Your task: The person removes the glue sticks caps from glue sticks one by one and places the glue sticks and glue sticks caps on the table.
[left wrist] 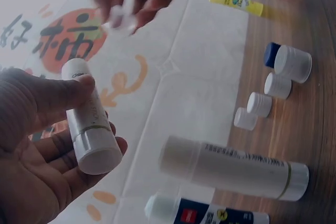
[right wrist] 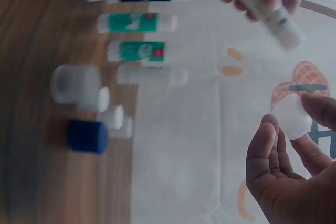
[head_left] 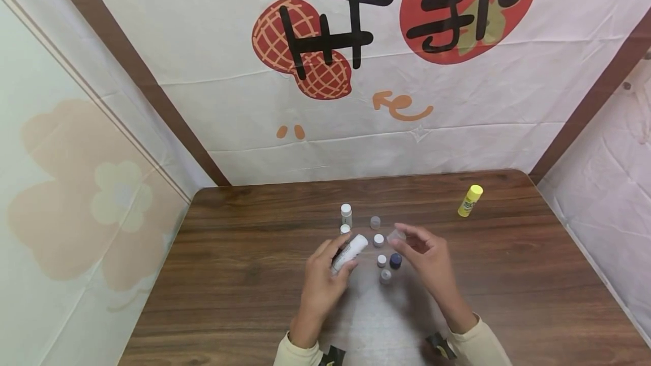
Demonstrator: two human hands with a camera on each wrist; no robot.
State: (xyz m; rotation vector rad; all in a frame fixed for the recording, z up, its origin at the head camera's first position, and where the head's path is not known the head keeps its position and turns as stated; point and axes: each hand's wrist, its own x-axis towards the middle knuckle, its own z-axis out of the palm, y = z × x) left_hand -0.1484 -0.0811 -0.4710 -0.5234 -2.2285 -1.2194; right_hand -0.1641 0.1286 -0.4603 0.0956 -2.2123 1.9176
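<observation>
My left hand (head_left: 321, 278) grips a white glue stick (head_left: 351, 253) above the table, tilted. In the left wrist view the thumb lies along the tube (left wrist: 86, 103), fingers behind it. My right hand (head_left: 432, 258) pinches a translucent cap (right wrist: 293, 116) between thumb and fingertips, off the table. Below and between the hands stand several loose caps: a dark blue cap (head_left: 395, 261), a white cap (head_left: 378, 240) and a translucent cap (head_left: 386, 276) among them. Just past the left hand, white glue sticks (head_left: 346, 214) stand upright, partly hidden by it in the head view.
A yellow glue stick (head_left: 470, 201) stands alone at the back right of the wooden table (head_left: 244, 253). In the right wrist view, glue sticks with green labels (right wrist: 137, 23) stand in a row. A printed white cloth (head_left: 224, 100) hangs behind the table's back edge.
</observation>
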